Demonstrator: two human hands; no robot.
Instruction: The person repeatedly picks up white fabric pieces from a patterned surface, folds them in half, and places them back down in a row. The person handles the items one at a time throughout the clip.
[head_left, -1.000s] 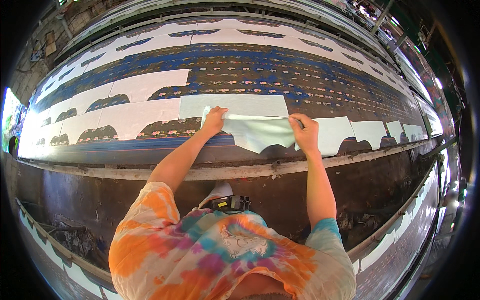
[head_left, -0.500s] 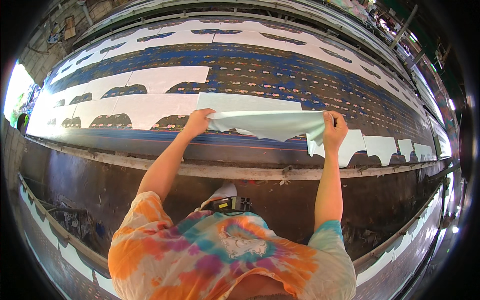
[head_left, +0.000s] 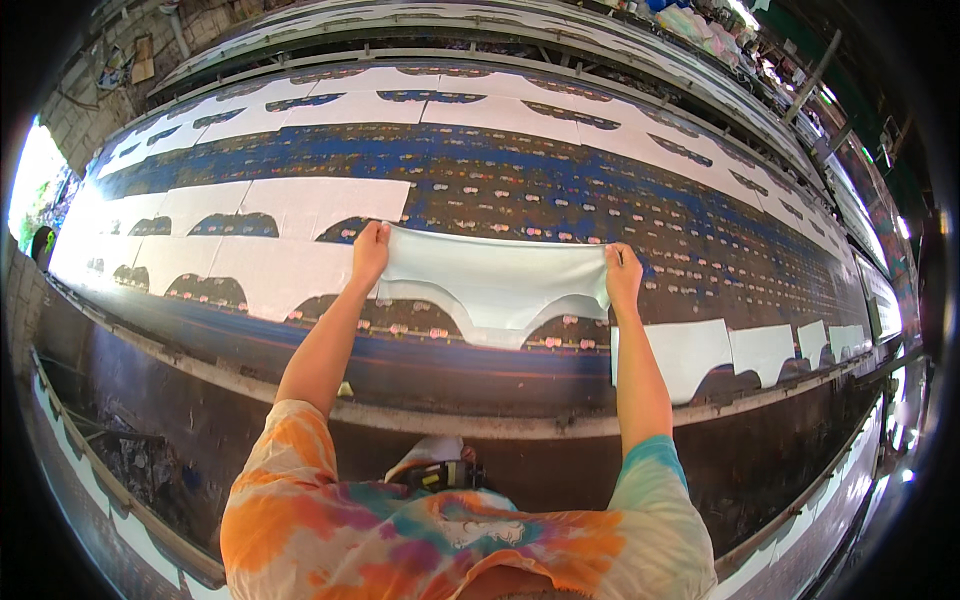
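Note:
A pale mint cut fabric piece [head_left: 488, 272] is stretched between my hands, its top edge taut and its curved lower edge towards me. My left hand [head_left: 371, 254] pinches its upper left corner, and my right hand [head_left: 624, 275] pinches the upper right one. The cloth is over the long dark printing table [head_left: 540, 205], which carries rows of small printed motifs. Whether all of it touches the surface I cannot tell. To the left, white fabric pieces [head_left: 300, 262] lie flat in two rows. Right of my right forearm lie more pale pieces [head_left: 680, 350].
A metal rail [head_left: 520, 426] runs along the table's near edge. Further rows of white pieces [head_left: 370, 108] lie on the table's far side. Other long tables stand beyond it and behind me. A small black device [head_left: 440, 475] hangs at my waist.
The fabric, earlier gathered and sagging between my hands, is now spread out with its curved lower edge showing. My view has shifted, and both hands appear lower and further left.

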